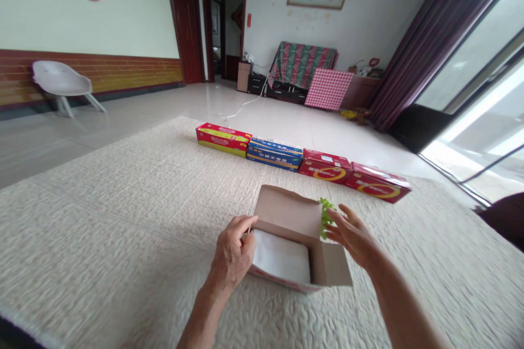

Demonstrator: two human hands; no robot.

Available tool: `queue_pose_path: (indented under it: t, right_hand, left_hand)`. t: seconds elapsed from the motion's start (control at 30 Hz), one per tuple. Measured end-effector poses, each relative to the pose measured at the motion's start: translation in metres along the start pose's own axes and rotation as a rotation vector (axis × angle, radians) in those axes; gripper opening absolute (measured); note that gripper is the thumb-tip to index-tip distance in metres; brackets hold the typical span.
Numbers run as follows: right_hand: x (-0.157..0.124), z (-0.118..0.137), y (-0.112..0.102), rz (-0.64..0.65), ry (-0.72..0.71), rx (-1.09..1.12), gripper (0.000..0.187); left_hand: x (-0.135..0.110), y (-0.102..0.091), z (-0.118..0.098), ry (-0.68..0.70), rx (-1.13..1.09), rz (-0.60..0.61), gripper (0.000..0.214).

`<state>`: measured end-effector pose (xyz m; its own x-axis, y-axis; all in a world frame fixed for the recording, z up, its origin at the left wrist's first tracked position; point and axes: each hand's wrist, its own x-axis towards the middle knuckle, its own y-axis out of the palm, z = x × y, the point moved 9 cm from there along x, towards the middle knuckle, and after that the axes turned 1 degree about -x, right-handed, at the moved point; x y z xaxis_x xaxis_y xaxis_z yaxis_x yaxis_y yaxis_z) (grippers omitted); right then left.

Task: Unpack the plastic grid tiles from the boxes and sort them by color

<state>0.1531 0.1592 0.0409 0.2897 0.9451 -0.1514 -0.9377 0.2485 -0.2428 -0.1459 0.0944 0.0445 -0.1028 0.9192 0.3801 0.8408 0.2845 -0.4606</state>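
An open cardboard box [289,211] stands in front of me on the textured cover, its back lid raised and its right flap folded outward. A flat white item [281,255] lies inside it, with a gap at the right end. At the box's left side, my left hand [234,251] is closed on the edge, thumb and fingers pinched together. My right hand [351,233] is beyond the right flap, fingers stretched and apart. Beside those fingertips, just behind the box's right corner, is a bright green leafy-looking thing [326,217], partly hidden by the lid and hand.
Along the far edge stand a red-and-yellow box [223,140], a blue box [274,154] and two red boxes [325,166], end to end. A white chair [63,82] is at the left wall. A white cord [245,103] crosses the floor. Windows are at the right.
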Motion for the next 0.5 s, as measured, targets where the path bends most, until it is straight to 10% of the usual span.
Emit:
queue_pose_path:
  t: [0.23, 0.5]
  right_hand:
    - [-0.084, 0.027, -0.047, -0.347, -0.299, -0.318, 0.047]
    - [-0.099, -0.044, -0.04, -0.278, -0.171, -0.088, 0.056]
  left_hand:
    - [0.002, -0.003, -0.008, 0.017, 0.012, -0.038, 0.038]
    - [-0.004, -0.028, 0.019, -0.308, 0.151, -0.187, 0.037]
